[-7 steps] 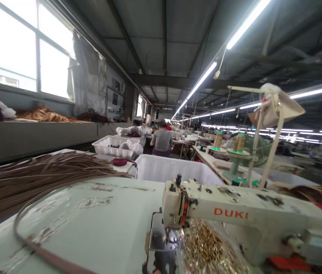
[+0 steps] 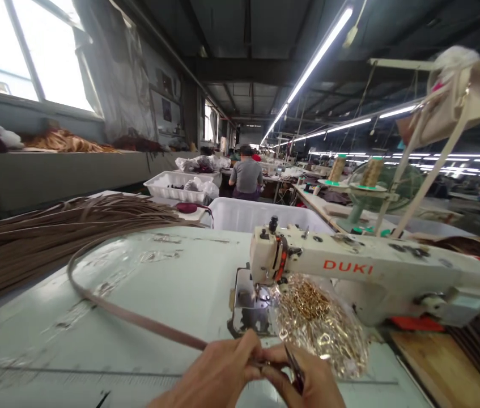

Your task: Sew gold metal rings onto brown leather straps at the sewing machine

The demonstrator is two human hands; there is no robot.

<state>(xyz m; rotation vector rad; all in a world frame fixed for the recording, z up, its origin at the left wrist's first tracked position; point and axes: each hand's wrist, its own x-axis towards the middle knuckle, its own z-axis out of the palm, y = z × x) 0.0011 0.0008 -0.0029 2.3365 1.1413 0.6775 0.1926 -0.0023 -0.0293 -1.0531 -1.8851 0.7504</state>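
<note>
A long brown strap (image 2: 150, 324) curves across the pale green sewing table and runs into my left hand (image 2: 218, 371). My left thumb and fingers are closed on the strap near its end. Close beside it, my right hand (image 2: 314, 379) is closed too, its fingertips meeting the left ones at the strap end. A dark pointed tool, like small thread snips (image 2: 294, 362), is held in my right hand. What the fingertips pinch between them is too small to make out. Just beyond both hands are the needle plate and head of the sewing machine (image 2: 333, 255).
A clear plastic bag of gold-coloured metal hardware (image 2: 322, 323) lies under the machine arm. Many brown straps (image 2: 52, 243) are heaped at the left. A white bin (image 2: 265, 212) stands behind the table. Further back sits a person (image 2: 246, 175) in grey.
The view has tilted downward, and both my hands now show at the bottom, where only a fingertip showed before. The strap's loop appears further right and higher in the frame.
</note>
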